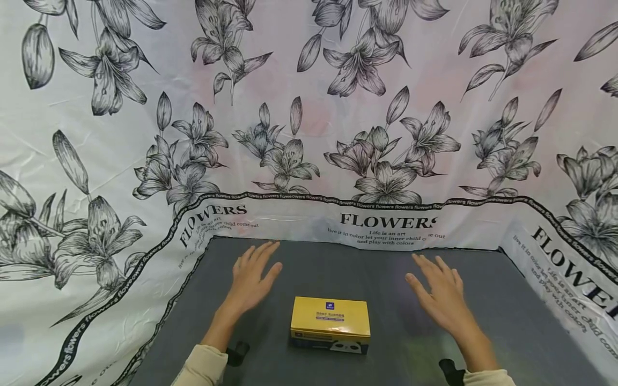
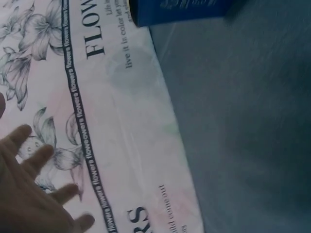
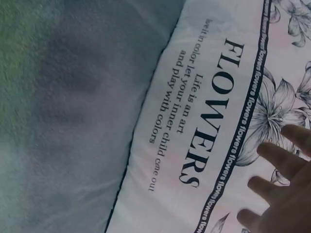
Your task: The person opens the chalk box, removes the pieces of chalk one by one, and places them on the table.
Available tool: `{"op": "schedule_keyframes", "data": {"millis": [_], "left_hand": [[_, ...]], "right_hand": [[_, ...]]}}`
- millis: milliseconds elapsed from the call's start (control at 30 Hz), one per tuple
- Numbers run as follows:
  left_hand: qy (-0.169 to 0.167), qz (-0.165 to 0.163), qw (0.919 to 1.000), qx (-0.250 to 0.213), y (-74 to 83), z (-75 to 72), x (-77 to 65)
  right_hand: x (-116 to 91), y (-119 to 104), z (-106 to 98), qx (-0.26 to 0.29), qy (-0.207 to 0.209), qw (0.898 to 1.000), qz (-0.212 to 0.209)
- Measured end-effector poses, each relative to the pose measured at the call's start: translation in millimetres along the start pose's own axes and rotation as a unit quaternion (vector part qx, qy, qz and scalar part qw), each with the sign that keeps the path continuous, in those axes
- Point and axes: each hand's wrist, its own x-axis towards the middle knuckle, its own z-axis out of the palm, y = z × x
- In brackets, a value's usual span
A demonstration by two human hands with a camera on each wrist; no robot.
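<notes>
A yellow box (image 1: pixel 330 316) with a dark blue lower part and a panda picture on its front lies on the grey table, between the two hands. To its left, my left hand (image 1: pixel 252 279) is held out with straight, slightly spread fingers and nothing in them. My right hand (image 1: pixel 440 292) is held out likewise on the other side, apart from the box. In the left wrist view the box's blue side (image 2: pixel 182 9) shows at the top edge, and the left hand (image 2: pixel 34 194) at the lower left. The right wrist view shows the right hand (image 3: pixel 286 179) with fingers spread.
White cloth (image 1: pixel 289 220) printed with grey lilies and the word FLOWERS hangs behind the grey table (image 1: pixel 386 279) and along both sides. Dark straps (image 1: pixel 238 354) sit by the wrists, below cream sleeves (image 1: pixel 203 367).
</notes>
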Motion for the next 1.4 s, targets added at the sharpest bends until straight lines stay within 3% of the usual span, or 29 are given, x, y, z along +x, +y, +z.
{"op": "schedule_keyframes", "data": {"millis": [133, 300, 633, 867, 967, 1167, 1400], "left_hand": [[-0.003, 0.022, 0.9979, -0.061, -4.7, 8.0, -7.5], [-0.041, -0.008, 0.9909, -0.128, -6.1, 16.6, -18.8], [-0.135, -0.068, 0.9644, -0.217, -17.2, 42.0, -43.1], [-0.203, -0.063, 0.9450, -0.249, -24.9, 60.2, -58.1], [-0.210, -0.064, 0.9401, -0.261, -26.3, 68.1, -61.6], [-0.205, -0.082, 0.9380, -0.267, -28.0, 81.4, -65.4], [-0.212, -0.094, 0.9330, -0.275, -24.6, 89.0, -59.9]], "right_hand": [[-3, 0, 9, 0.018, -0.021, 1.000, -0.010], [-9, -2, 23, 0.018, -0.028, 0.999, -0.018], [-20, -8, 59, 0.013, -0.054, 0.997, -0.046], [-24, -17, 86, 0.006, -0.029, 0.994, -0.105], [-23, -22, 95, -0.004, -0.019, 0.991, -0.130], [-23, -28, 108, -0.016, -0.024, 0.988, -0.153], [-20, -30, 111, -0.033, -0.008, 0.982, -0.186]]}}
